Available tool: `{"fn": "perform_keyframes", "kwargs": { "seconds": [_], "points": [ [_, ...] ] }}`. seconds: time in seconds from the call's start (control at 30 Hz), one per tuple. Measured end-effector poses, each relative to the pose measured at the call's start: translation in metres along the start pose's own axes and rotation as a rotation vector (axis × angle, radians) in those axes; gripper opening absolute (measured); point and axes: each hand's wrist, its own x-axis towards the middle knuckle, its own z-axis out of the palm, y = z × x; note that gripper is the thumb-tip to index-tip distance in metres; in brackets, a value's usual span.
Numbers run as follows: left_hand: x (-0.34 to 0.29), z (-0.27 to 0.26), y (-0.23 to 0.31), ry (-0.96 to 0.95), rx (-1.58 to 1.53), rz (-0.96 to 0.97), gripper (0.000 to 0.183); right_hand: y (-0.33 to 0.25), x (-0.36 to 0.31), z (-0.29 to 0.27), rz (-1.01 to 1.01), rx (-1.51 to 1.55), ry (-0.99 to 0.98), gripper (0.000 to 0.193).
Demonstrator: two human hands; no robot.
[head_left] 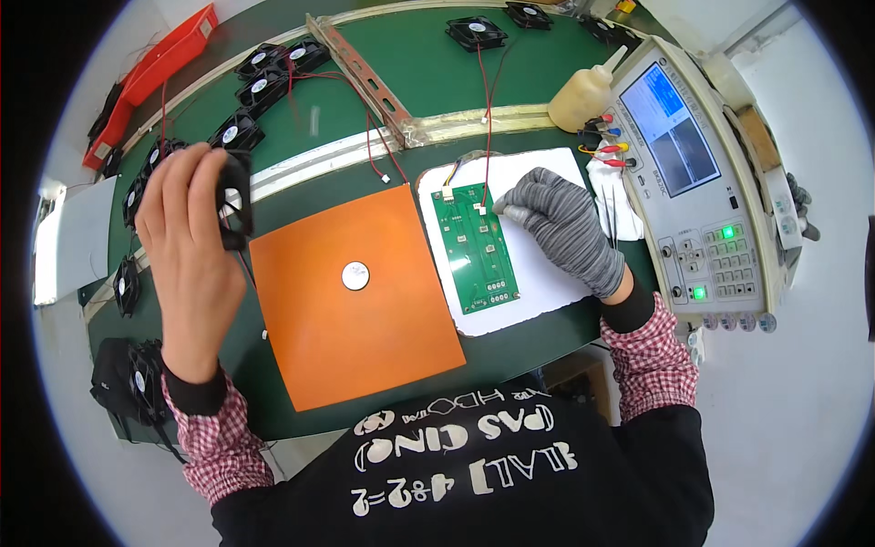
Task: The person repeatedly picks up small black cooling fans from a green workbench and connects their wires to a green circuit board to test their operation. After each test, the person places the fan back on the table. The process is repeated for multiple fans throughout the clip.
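Observation:
My bare left hand (187, 237) is raised at the left, its fingers closed on a small black cooling fan (239, 196) seen edge-on. My right hand (563, 228) wears a grey striped glove; its fingertips are pinched together beside a white plug on the green circuit board (474, 260), and whatever they hold is hidden. From that plug, red and black wires (489, 109) run up to another black fan (476, 33) at the back. The board lies on a white pad (547, 301). A second white plug with several coloured wires sits at the board's top left corner.
Between my arms lies an orange mat (355, 356) with a round silvery disc (355, 275). A test instrument with a screen (670, 128) stands at the right, near a squeeze bottle (583, 98) and tweezers (610, 214). Several black fans (262, 89) and a red bin (169, 59) are at the left.

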Motion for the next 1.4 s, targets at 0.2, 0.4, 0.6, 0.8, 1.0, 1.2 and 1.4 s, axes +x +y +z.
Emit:
{"fn": "perform_keyframes", "kwargs": {
  "seconds": [0.2,0.4,0.6,0.8,1.0,1.2,1.4],
  "points": [
    [-0.030,-0.006,0.076,-0.156,-0.566,0.690,0.031,-0.060,0.010,0.015,-0.517,0.221,0.035,0.046],
    [-0.009,-0.013,0.028,-0.191,-0.331,0.451,0.038,-0.022,0.007,-0.002,-0.354,-0.129,-0.037,0.028],
    [-0.010,0.004,0.010,-0.030,-0.018,0.082,0.042,-0.004,0.005,-0.001,0.054,0.102,-0.018,0.015],
    [-0.027,0.010,0.050,-0.279,-0.497,0.417,0.042,-0.001,0.002,0.017,0.156,0.460,-0.024,0.011],
    [-0.040,0.030,0.039,-0.319,-0.793,-0.051,0.058,-0.004,0.001,0.027,0.120,0.523,-0.018,0.015],
    [-0.049,0.027,0.067,-0.486,-0.725,0.007,0.099,0.000,0.007,0.025,-0.221,0.159,-0.036,0.016],
    [-0.044,0.021,0.063,-0.315,-0.757,0.090,0.093,-0.003,0.012,0.032,-0.190,0.298,-0.042,0.015]
  ]
}}
